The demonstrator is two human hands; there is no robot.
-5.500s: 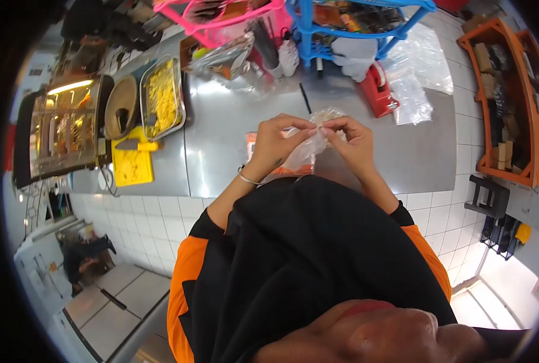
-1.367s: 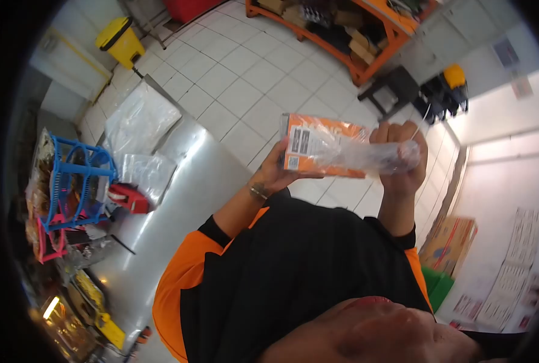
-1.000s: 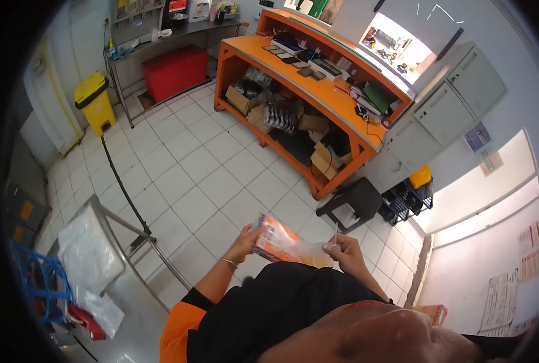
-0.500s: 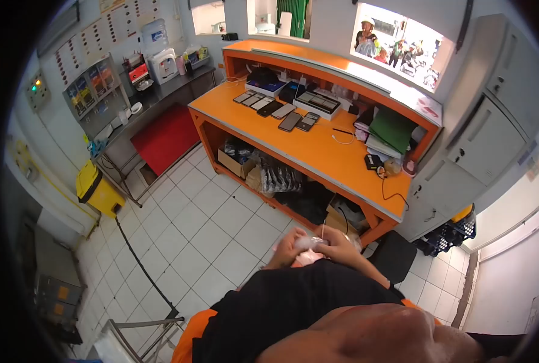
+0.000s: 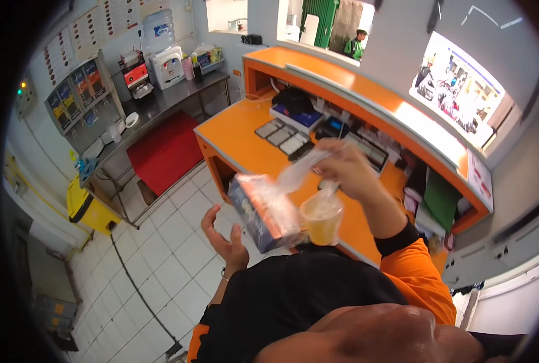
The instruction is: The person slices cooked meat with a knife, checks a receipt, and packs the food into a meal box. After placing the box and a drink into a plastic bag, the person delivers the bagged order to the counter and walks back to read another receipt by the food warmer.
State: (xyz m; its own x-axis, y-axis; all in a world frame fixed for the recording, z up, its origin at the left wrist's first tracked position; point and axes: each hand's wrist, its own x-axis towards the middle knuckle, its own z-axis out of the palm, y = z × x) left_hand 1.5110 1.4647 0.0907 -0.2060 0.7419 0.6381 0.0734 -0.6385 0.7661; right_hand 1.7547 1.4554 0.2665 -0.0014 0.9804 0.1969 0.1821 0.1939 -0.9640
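My right hand (image 5: 348, 166) is raised in front of the counter, fingers closed on the gathered top of a clear plastic bag (image 5: 299, 172). Below it hang a dark-blue and orange box (image 5: 258, 212) and a clear cup of yellow drink (image 5: 322, 222); whether both are in one bag I cannot tell. The box is tilted, and motion blurs it. Just left of the box, my left hand (image 5: 228, 242) is open, its fingers spread and apart from it.
Ahead stands an orange counter (image 5: 233, 136) with several phones (image 5: 281, 136) on its top. A steel table (image 5: 160, 97) with a water dispenser (image 5: 168, 65) is at the left. A yellow bin (image 5: 88, 206) stands on the tiled floor, where a black cable (image 5: 139, 266) runs.
My hands, earlier together at my waist around a plastic bag, are now apart. The right has risen with the bag, and the box and cup now show. The view has swung right.
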